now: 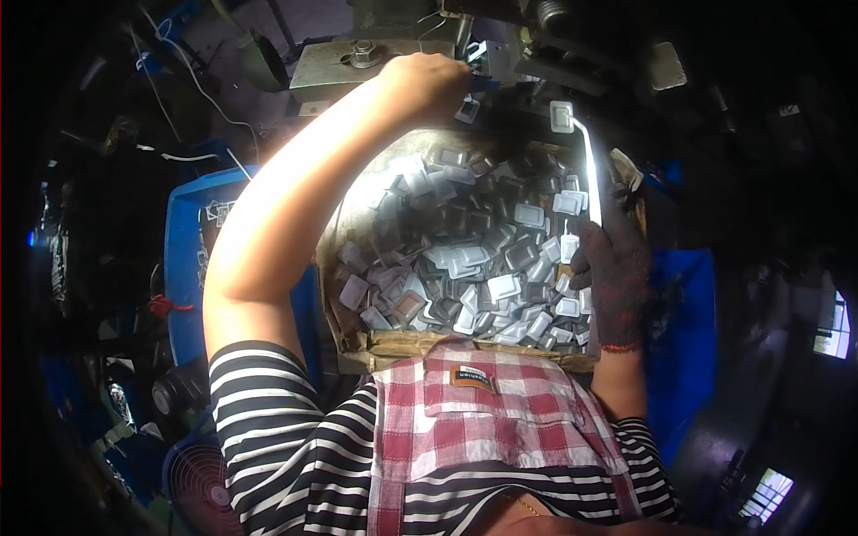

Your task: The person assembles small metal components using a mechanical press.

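My bare left hand reaches forward to the machine, its fingers curled and partly hidden; what they hold, if anything, I cannot make out. Small shiny metal parts sit just beyond its fingertips. In a dark knitted glove, my right hand grips a thin bent rod pointing forward. At the rod's far tip is a small rectangular metal tray-shaped piece. Below and between my arms, a cardboard-edged box holds a heap of similar grey rectangular pieces.
The machine's heavy metal block with a large bolt stands ahead. A blue bin is on the left, another blue bin on the right. A fan stands at lower left. Loose cables hang at upper left.
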Demonstrator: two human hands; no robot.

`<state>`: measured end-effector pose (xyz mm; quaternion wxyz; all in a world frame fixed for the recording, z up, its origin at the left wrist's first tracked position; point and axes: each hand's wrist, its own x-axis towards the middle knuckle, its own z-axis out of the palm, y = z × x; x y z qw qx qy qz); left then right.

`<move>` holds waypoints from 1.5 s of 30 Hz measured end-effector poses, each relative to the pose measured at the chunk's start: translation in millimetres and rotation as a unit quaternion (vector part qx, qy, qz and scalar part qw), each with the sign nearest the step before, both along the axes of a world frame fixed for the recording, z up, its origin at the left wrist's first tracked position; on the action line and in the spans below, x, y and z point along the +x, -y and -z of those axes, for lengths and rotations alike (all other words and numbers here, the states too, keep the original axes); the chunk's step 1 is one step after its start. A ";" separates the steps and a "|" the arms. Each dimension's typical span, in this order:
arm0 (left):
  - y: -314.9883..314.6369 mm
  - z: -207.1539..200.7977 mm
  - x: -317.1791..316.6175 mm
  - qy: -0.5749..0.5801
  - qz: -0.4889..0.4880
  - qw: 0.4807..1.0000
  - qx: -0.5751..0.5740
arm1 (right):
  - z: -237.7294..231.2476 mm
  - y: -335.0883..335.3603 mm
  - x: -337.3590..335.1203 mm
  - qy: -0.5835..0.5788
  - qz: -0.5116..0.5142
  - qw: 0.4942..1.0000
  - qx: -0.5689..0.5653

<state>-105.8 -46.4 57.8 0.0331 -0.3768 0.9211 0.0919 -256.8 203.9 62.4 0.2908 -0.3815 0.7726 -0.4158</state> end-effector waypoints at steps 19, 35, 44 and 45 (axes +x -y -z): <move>-45.3 76.8 36.1 -0.230 -0.010 0.971 0.066 | 31.7 70.5 -20.2 -0.160 -0.069 0.981 -0.083; -54.8 84.5 97.2 -0.416 -0.265 0.811 0.313 | 11.9 -10.2 27.4 0.145 -0.047 0.985 0.078; -79.0 80.9 76.1 -0.612 -0.221 0.521 0.553 | 18.0 -13.0 41.4 0.181 -0.131 0.971 0.081; -79.9 82.4 75.4 -0.613 -0.221 0.521 0.552 | 17.8 -13.1 42.2 0.181 -0.140 0.971 0.074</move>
